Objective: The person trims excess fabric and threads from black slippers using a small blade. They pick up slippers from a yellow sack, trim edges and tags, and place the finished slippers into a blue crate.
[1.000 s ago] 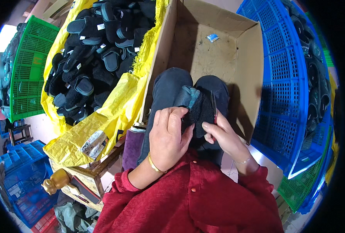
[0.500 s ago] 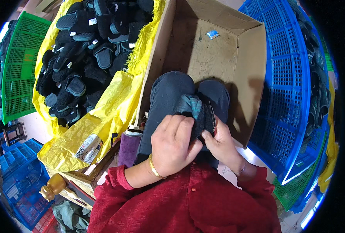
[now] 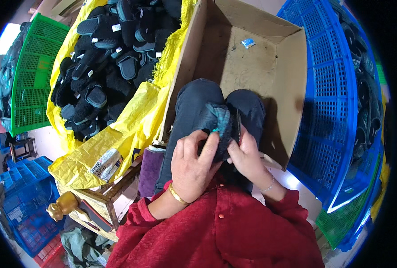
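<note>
Over my lap, my left hand (image 3: 193, 156) is closed on a black fuzzy slipper piece with teal plaid fabric (image 3: 222, 119), pinching it between thumb and fingers. My right hand (image 3: 246, 154) is closed beside it, thumb near the fuzzy edge. From the right fist rises a thin, dark bladed tool (image 3: 239, 123), pointing away from me; its handle is hidden in the fingers. Blade and slipper piece stand side by side, and I cannot tell whether they touch.
A cardboard box (image 3: 292, 80) lies ahead of my knees with a small blue packet (image 3: 248, 43) inside. At the left, a yellow sack (image 3: 151, 100) holds many black slippers (image 3: 96, 96). Blue crates (image 3: 330, 89) stand right; a green crate (image 3: 40, 71) is far left. A wooden stool (image 3: 107, 205) is near-left.
My left fingers have shifted on the slipper piece, the index now stretched along it. The right hand has drawn slightly nearer to me and left. The view has turned a little.
</note>
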A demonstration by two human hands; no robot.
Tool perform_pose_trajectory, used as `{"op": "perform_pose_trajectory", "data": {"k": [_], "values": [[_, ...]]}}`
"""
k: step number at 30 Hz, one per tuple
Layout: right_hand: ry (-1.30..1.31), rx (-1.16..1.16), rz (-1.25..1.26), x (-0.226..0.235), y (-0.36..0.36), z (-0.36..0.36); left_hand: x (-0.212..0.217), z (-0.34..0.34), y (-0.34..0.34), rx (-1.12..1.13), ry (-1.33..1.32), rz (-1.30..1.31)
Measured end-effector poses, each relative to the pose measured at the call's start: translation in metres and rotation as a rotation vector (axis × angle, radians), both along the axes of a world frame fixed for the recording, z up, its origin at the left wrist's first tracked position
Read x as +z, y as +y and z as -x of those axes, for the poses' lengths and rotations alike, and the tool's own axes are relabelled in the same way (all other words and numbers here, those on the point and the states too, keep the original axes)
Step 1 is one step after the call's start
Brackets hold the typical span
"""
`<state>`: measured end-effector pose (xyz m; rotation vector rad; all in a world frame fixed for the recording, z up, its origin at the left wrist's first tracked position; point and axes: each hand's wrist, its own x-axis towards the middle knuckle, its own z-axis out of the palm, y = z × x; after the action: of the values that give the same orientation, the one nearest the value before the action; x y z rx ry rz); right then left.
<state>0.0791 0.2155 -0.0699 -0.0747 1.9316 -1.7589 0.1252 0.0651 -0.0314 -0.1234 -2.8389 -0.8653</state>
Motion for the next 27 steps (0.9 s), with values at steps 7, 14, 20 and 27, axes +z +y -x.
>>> {"op": "perform_pose_trajectory", "data": {"k": [7,14,20,27], "values": [[0.417,0.05,-0.266,0.016,0.015,-0.011,-0.008,0.007,0.005,0.06,0.026,-0.002],[0.51,0.01,-0.104,0.059,0.024,-0.006,0.046,0.023,-0.035,-0.544,-0.123,0.066],[0.55,0.334,-0.192,0.028,0.034,-0.037,0.039,0.033,-0.053,-0.794,-0.363,-0.061],[0.446,0.311,-0.298,0.017,0.041,-0.046,0.017,0.049,-0.051,-0.86,-0.467,-0.08]]}}
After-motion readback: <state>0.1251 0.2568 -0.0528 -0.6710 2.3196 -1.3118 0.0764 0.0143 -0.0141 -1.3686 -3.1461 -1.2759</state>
